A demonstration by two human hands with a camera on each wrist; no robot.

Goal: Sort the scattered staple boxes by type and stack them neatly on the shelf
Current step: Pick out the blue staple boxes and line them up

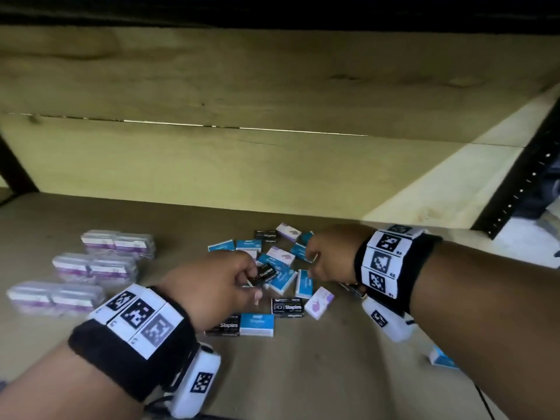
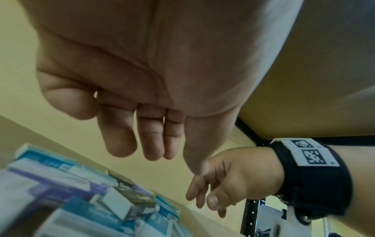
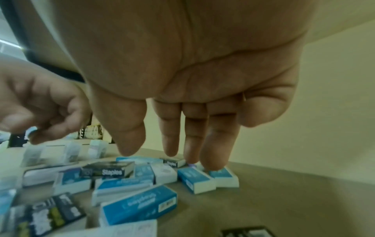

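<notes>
Fingers [image 3: 213, 144] of the right hand [image 1: 328, 256] point straight down and a bit apart, with the tips touching the top of a blue staple box [image 3: 222, 174] at the far side of the heap — they are not wrapped round it. Over at the left hand [image 1: 212, 286], the head view seems to show a black staple box [image 1: 264, 275] pinched at the fingertips, but the left wrist view shows loose fingers holding nothing, so I cannot tell if it has a grip. All the loose boxes lie jumbled in the middle of the shelf [image 1: 303, 374], some flat and some tipped on others. They are small cardboard boxes — blue, black with the word Staples, and white with purple. They look light but stiff, and likely a bit heavy for their size. Pinching one by its two long sides looks best. Clear-wrapped purple packs [image 1: 94, 268] sit in neat rows to the left.
</notes>
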